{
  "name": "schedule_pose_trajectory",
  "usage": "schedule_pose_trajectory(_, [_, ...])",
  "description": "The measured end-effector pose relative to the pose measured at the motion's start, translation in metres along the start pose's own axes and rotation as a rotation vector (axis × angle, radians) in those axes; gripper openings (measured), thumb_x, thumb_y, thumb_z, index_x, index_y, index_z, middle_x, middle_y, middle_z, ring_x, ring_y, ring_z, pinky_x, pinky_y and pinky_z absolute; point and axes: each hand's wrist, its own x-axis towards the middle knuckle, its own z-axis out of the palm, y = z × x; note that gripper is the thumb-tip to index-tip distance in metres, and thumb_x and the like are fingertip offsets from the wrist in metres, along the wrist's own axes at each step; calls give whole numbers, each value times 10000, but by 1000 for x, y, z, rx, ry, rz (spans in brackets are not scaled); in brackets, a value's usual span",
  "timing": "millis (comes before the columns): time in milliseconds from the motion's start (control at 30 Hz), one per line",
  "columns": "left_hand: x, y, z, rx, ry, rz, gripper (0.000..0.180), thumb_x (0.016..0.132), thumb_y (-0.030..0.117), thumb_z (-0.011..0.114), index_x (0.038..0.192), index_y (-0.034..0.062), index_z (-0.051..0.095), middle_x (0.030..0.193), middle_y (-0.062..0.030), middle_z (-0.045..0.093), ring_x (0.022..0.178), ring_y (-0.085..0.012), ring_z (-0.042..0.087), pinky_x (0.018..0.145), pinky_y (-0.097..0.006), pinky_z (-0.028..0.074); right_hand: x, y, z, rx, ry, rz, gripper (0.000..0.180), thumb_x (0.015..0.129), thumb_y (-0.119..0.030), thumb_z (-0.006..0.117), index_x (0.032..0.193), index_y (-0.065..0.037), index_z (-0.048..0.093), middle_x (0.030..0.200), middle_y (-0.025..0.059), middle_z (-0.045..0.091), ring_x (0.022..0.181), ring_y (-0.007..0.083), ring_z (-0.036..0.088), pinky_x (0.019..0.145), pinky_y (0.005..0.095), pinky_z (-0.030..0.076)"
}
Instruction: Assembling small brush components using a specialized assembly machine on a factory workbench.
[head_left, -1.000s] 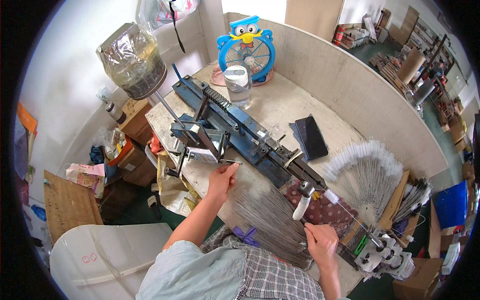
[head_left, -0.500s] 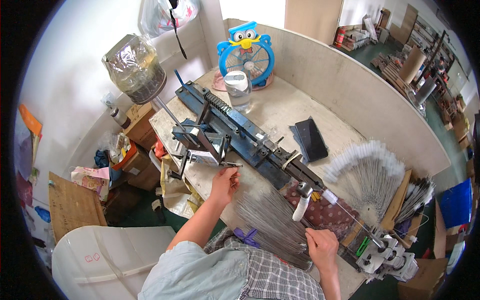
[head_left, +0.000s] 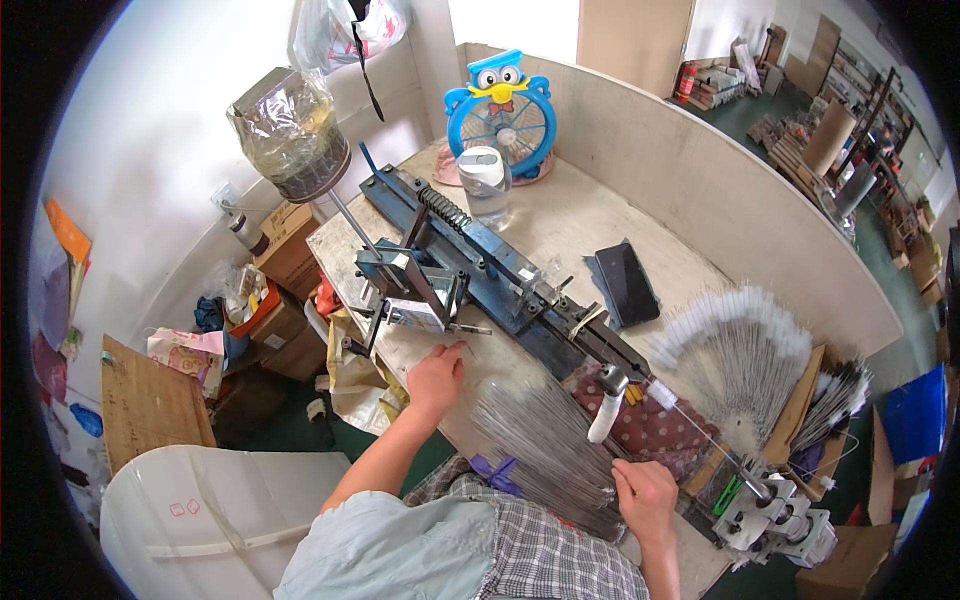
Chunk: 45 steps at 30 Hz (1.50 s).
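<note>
My left hand (head_left: 437, 382) is closed, fingertips near the bench top below a metal fixture with a crank (head_left: 412, 312). Whatever it may pinch is too small to name. My right hand (head_left: 647, 492) is also closed, thumb against forefinger, beside the right end of a bundle of thin metal wires (head_left: 545, 440). What it grips cannot be made out. A long blue bench machine (head_left: 490, 262) with a spring runs diagonally across the bench. At its right part are a white-wrapped handle (head_left: 604, 418) and a white-bristled brush (head_left: 660, 393) on a wire reaching a metal chuck (head_left: 762, 488).
A fan of white-tipped wire brushes (head_left: 745, 335) lies at the right. Behind the machine are a phone (head_left: 628, 285), a clear water bottle (head_left: 485, 185) and a blue cartoon fan (head_left: 502, 125). A bag-covered lamp (head_left: 290, 135) overhangs the left. Cartons (head_left: 287, 245) stand beyond the left edge.
My left hand has moved slightly left and down, away from the rod on the metal fixture. My right hand stays by the wires. The whole view has shifted slightly.
</note>
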Motion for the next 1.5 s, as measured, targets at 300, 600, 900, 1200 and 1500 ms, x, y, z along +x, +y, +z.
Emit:
schedule_pose_trajectory(300, [-4,-38,-14,475,-288,-154,289,856,240,541,1131,175,605,826,-109,635,718,-305,633,595,-419,497,-4,6,-4,-28,-30,2,135,723,-79,700,854,-59,677,751,61,652,710,238,609,637,360,453])
schedule_pose_trajectory(600, [-19,-48,-28,-600,-68,-657,303,806,377,671,911,93,664,693,-22,578,563,-174,570,496,-302,438,0,21,-12,-79,-44,-13,171,721,-115,709,879,-60,676,753,66,645,708,251,606,657,369,466])
schedule_pose_trajectory(900, [17,-120,-40,-948,568,-748,325,800,342,721,719,75,555,568,-2,538,426,-63,444,392,-207,302,-25,20,-27,-157,-308,208,210,704,-212,731,860,-84,672,777,71,609,730,284,613,661,395,484])
schedule_pose_trajectory(1200, [16,-92,-37,-1087,461,-920,450,840,446,645,863,1,583,686,-52,609,542,-107,559,481,-205,413,-23,27,-30,-66,-292,328,183,808,-271,629,755,-101,671,734,76,616,697,294,622,617,406,496])
schedule_pose_trajectory(1500, [-20,102,-4,-1664,-665,-711,376,885,216,588,1190,9,514,1103,-137,575,951,-210,607,851,-342,507,-30,45,-43,-134,-256,421,263,785,-337,656,729,-82,638,709,81,608,670,290,619,580,396,490])
